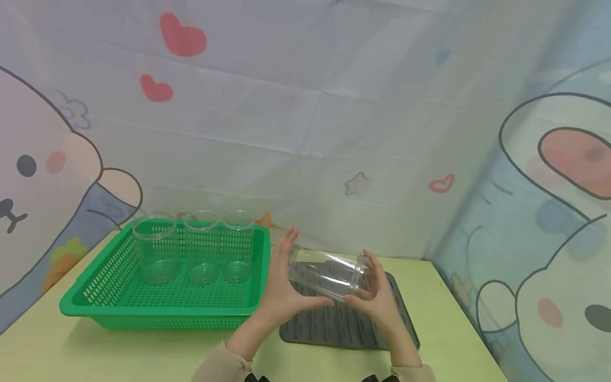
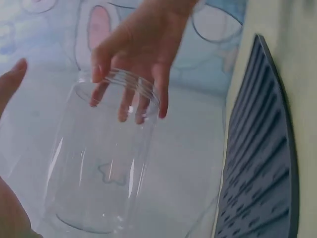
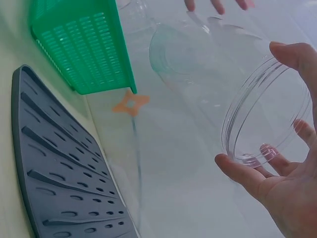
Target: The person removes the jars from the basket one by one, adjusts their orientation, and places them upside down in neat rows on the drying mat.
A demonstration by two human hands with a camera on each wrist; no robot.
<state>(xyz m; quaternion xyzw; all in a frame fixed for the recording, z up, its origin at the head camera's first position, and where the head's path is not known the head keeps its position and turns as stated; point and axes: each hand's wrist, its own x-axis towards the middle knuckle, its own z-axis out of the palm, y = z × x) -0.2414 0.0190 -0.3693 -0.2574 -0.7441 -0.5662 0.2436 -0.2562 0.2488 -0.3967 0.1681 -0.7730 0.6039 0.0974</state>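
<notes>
A clear plastic jar (image 1: 324, 273) is held tipped on its side above the dark grey ridged mat (image 1: 350, 326), its open mouth to the right. My right hand (image 1: 382, 302) grips the threaded rim, thumb and fingers spread around it, as the right wrist view (image 3: 282, 188) also shows. Around the base end is my left hand (image 1: 281, 289), fingers raised and thumb stretched out below the jar. Whether the left fingers touch the wall is hard to tell. In the left wrist view the jar (image 2: 104, 158) looks transparent, with nothing visible inside.
To the left stands a green plastic basket (image 1: 167, 310) with slotted walls. Three clear jars (image 1: 159, 249) stand upright in it. The pale yellow table (image 1: 448, 323) meets a printed cloth backdrop (image 1: 305, 106) behind and at the right.
</notes>
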